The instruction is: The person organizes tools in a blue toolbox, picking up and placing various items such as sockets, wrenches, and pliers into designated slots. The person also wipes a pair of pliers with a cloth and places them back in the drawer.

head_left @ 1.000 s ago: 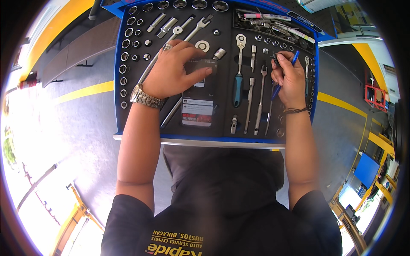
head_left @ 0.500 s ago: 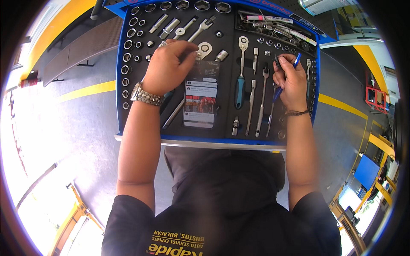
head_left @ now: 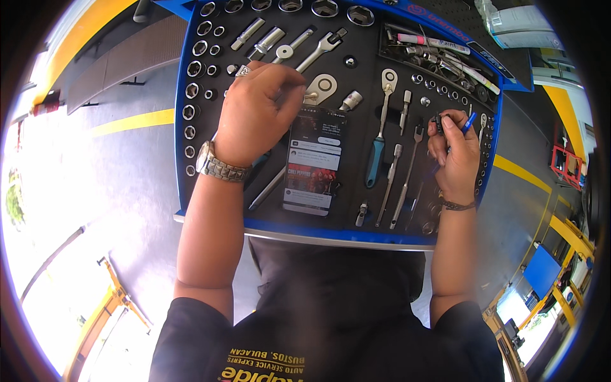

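Observation:
My right hand (head_left: 457,156) is closed around a slim blue pen (head_left: 470,122), its fingers curled. A small black piece (head_left: 437,121) shows at the fingertips; I cannot make out its kind. My left hand (head_left: 258,114) is over the tool drawer, loosely bent, with a gap between thumb and forefinger and nothing seen in it; its other fingertips are hidden. Beside its thumb is the head of a large ratchet (head_left: 323,86). A phone (head_left: 312,162) with a lit screen lies on the black foam, just right of my left wrist.
Sockets (head_left: 196,69) line the drawer's left side. A teal-handled ratchet (head_left: 375,162) and several extension bars lie in the middle. A compartment at the far right holds a pink-and-white paint marker (head_left: 434,43) and loose metal parts. The drawer's metal front edge (head_left: 331,242) lies near my body.
The drawer and its tools appear lower and farther right in view. Both hands stay over similar spots, and my right hand keeps the pen.

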Demonstrator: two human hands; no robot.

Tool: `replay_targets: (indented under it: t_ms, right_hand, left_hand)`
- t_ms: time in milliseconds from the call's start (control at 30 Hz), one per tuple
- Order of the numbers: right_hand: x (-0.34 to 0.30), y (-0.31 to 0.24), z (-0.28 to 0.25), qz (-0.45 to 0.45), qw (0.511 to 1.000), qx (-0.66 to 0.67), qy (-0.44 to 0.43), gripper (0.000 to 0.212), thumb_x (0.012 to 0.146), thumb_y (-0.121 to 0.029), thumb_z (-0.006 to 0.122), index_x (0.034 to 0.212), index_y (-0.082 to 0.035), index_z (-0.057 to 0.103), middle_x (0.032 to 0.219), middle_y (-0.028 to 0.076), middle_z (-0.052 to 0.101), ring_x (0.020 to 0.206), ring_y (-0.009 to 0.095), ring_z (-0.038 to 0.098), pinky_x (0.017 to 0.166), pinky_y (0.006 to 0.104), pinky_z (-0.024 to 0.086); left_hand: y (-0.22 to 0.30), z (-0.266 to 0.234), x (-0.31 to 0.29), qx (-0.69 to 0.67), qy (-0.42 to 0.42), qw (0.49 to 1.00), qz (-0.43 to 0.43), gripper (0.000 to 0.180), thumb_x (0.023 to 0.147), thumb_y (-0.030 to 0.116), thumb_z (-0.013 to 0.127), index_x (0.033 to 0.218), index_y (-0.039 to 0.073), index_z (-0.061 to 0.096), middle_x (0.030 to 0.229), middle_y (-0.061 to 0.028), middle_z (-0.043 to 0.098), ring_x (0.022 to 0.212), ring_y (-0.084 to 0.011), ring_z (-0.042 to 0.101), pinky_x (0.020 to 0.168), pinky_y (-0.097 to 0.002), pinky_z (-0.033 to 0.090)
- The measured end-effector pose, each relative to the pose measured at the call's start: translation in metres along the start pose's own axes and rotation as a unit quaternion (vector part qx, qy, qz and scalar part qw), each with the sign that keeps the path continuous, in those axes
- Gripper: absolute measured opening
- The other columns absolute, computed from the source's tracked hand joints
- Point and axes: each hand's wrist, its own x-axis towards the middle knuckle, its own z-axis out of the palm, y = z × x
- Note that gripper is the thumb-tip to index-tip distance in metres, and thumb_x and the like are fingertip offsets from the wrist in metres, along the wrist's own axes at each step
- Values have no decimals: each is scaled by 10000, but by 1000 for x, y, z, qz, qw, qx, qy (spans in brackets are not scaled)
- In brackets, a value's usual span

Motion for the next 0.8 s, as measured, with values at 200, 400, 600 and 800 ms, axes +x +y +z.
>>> replay_targets:
  t_ms: [200,400,600,800]
  right_hand:
    - [-3,2,-2,1,999,-36,7,201,1036,-150,631,1171,-1,637,864,134,678,503,36,411,545,213,374]
    - [-4,1,-9,17,998,-59,-6,283,1064,-173,606,1268,23,616,941,146,685,511,20,413,547,190,375]
    - [-3,2,-10,2,998,-58,-28,262,1091,-169,558,1273,17,589,972,156,686,507,18,401,543,186,363]
    - [-3,2,-8,-3,998,-61,-30,244,1095,-180,556,1245,9,582,947,157,682,503,24,396,527,187,343]
  left_hand:
    - [1,2,0,14,17,1000,-1,61,878,47,744,933,41,720,830,-88,720,787,-238,690,709,-347,543]
    - [3,2,0,30,-6,999,-11,99,854,7,750,945,36,722,841,-88,722,791,-260,678,723,-346,536]
    - [0,7,1,29,20,999,12,98,840,49,756,922,90,721,811,-36,677,769,-275,655,652,-372,485]
    - [1,2,3,29,2,999,20,138,834,-46,749,955,16,725,862,-99,731,810,-246,681,765,-334,528]
